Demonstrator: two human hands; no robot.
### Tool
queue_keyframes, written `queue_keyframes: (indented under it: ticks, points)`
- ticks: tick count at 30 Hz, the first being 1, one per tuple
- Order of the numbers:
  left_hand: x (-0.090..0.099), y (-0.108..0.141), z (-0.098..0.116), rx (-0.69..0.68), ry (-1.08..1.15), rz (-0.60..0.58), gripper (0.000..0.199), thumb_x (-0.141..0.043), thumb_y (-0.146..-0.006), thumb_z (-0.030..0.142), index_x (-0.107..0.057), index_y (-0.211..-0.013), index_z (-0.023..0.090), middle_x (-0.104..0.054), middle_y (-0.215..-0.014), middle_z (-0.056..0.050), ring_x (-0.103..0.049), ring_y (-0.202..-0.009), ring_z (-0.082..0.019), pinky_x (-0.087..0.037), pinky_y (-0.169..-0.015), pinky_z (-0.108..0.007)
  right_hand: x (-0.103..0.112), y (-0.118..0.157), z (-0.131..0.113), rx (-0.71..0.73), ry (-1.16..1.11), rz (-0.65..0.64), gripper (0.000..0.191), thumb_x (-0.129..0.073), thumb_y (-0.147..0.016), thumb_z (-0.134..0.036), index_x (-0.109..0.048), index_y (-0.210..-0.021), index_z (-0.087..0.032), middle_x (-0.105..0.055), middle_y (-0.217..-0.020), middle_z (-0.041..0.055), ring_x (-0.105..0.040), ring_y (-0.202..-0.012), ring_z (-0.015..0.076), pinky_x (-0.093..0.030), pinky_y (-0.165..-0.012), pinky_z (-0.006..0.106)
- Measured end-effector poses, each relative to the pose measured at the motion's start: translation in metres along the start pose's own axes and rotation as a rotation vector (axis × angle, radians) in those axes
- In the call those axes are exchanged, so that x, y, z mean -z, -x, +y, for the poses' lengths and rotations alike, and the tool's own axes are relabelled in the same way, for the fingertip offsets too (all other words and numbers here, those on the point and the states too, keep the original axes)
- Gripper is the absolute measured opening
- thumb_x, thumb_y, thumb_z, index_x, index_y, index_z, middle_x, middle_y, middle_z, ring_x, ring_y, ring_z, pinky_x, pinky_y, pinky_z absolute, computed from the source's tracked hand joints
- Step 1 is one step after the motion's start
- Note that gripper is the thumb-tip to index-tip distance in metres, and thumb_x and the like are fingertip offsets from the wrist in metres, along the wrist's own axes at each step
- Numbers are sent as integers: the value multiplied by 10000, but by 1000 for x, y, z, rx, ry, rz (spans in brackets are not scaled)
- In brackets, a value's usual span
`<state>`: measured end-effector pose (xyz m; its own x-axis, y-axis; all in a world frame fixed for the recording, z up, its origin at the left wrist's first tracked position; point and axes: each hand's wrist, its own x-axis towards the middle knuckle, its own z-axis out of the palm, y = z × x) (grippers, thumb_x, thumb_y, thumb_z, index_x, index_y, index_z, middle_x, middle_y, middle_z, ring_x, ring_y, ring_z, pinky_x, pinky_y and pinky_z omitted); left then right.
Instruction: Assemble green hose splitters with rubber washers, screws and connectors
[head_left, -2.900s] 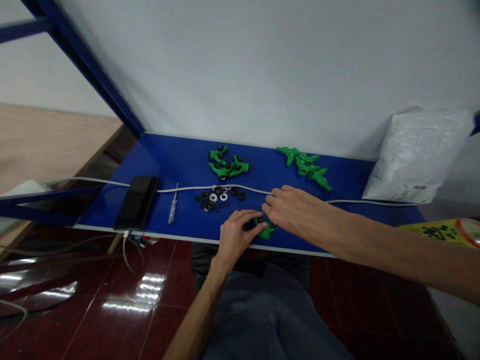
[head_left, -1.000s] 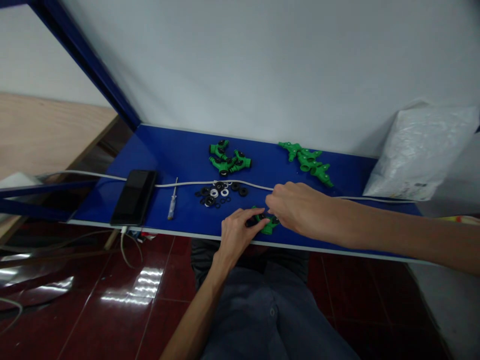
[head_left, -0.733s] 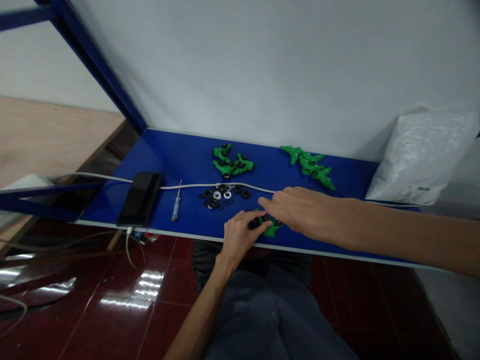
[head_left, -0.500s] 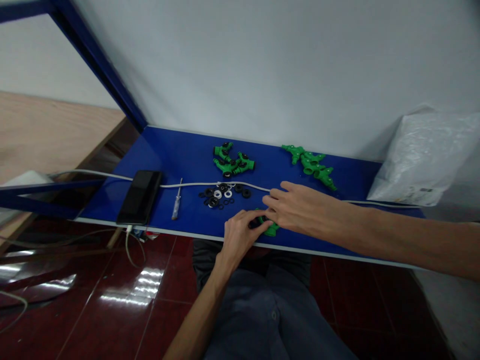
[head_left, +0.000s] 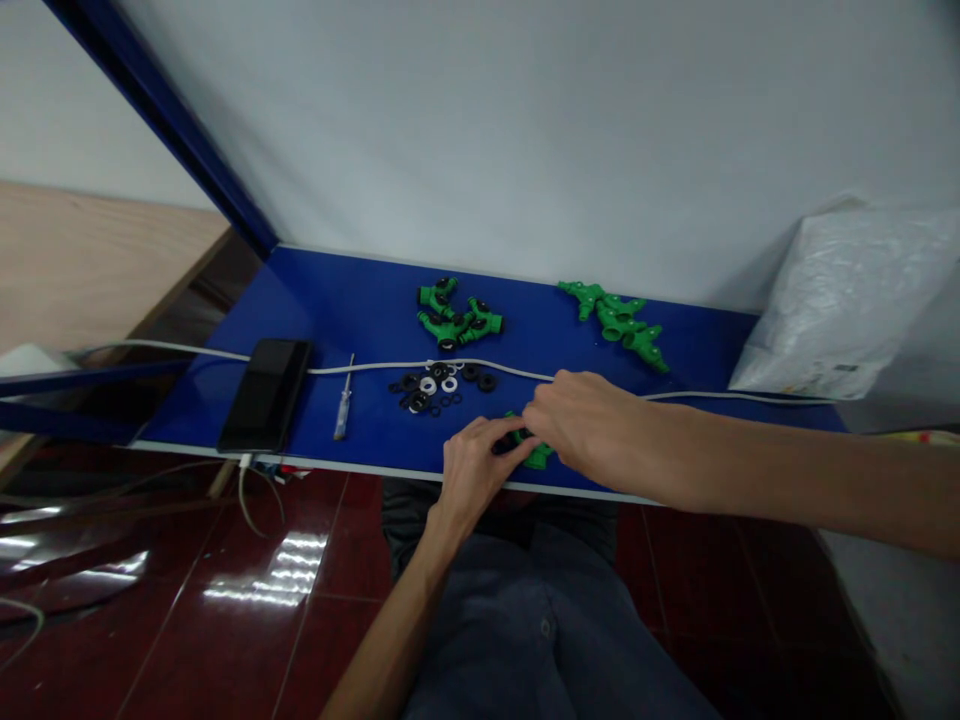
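A green plastic Y-shaped hose connector (head_left: 537, 458) lies near the front edge of the blue shelf, mostly covered by my fingers. My left hand (head_left: 478, 462) grips it from the left between thumb and fingers. From the right, my right hand (head_left: 571, 418) has its fingers curled down onto the same connector; whether a small part sits under its fingertips is hidden. Just beyond my left hand lies a loose group of black and white rings (head_left: 427, 386). Farther back are several green connectors with black parts (head_left: 459, 318), and to the right several plain green connectors (head_left: 619, 322).
A white cable (head_left: 390, 367) runs along the blue shelf (head_left: 360, 300). On the left lie a black phone (head_left: 266, 395) and a small screwdriver (head_left: 344, 405). A clear plastic bag (head_left: 844, 300) leans at the right end against the white wall (head_left: 480, 140).
My right hand's fingers have curled in more tightly over the connector. My left hand keeps its grip. The whole view has shifted slightly.
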<state>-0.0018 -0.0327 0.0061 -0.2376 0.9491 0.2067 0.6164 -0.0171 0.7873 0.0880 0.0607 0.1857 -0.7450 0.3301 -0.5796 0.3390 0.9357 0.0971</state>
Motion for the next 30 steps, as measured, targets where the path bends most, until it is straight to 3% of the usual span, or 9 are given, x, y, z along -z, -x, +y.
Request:
queue_keyframes:
  ticks: [3, 6, 8, 12, 14, 17, 20, 26, 30]
  points:
    - [-1, 0, -1, -19, 6, 4, 209, -793, -876, 345, -810, -1074, 282, -796, -877, -12, -701, -792, -173, -528, -763, -263, 9, -4, 4, -52, -90, -77, 160, -620, -858, -24, -755, -889, -104, -714, -793, 77, -604, -596, 145, -297, -515, 276]
    - [-2, 0, -3, -34, 7, 12, 222, -796, -875, 345, -803, -1085, 275, -800, -898, -11, -702, -785, -168, -533, -763, -261, 2, -6, 13, -31, -111, -95, 131, -623, -872, -61, -747, -897, -97, -711, -793, 74, -611, -611, 139, -333, -535, 266]
    - [-2, 0, -3, -39, 0, 19, 210, -796, -874, 338, -802, -1072, 270, -797, -887, -12, -702, -779, -167, -531, -759, -260, -8, -4, 17, 20, -85, -29, 132, -613, -891, -77, -739, -914, -109, -713, -821, 75, -636, -678, 154, -379, -583, 268]
    - [-1, -1, -2, -30, -24, 29, 129, -811, -857, 293, -807, -977, 248, -779, -819, -15, -700, -781, -182, -515, -728, -260, -26, 6, 13, 191, 31, 192, 264, -646, -882, -80, -700, -1138, -108, -718, -1062, 131, -661, -932, 220, -458, -762, 313]
    - [0, -1, -1, -24, -30, 30, 90, -811, -851, 262, -807, -938, 239, -770, -802, -19, -696, -771, -182, -509, -720, -258, -31, 7, 8, 239, 139, 211, 281, -684, -851, -83, -706, -1131, -99, -705, -1129, 155, -650, -985, 257, -462, -796, 350]
    - [1, -1, 1, -22, -25, 24, 121, -796, -859, 227, -812, -976, 254, -776, -831, -15, -695, -773, -172, -510, -743, -251, -36, 3, 7, 291, 274, 205, 134, -635, -904, -96, -742, -975, -132, -719, -1055, 125, -649, -951, 273, -442, -752, 371]
    - [1, -2, 1, -21, -16, 20, 176, -782, -871, 218, -809, -1038, 267, -786, -859, -8, -694, -772, -165, -513, -746, -248, -43, -1, 10, 305, 275, 223, 167, -592, -941, -89, -743, -915, -155, -725, -987, 107, -652, -942, 275, -414, -726, 368]
    - [-1, -1, 1, -29, -4, 24, 155, -798, -870, 272, -818, -1023, 264, -795, -859, -11, -699, -778, -173, -518, -744, -258, -49, -1, 19, 122, -175, 229, 157, -609, -878, -48, -716, -860, -162, -694, -820, 56, -604, -672, 162, -373, -639, 310]
    - [-2, -1, 0, -40, -7, 31, 203, -800, -870, 318, -815, -1064, 260, -799, -863, -26, -711, -797, -182, -533, -756, -267, -48, -8, 25, 47, -258, 212, 153, -623, -848, -95, -694, -735, -169, -637, -662, 23, -558, -569, 144, -360, -593, 301]
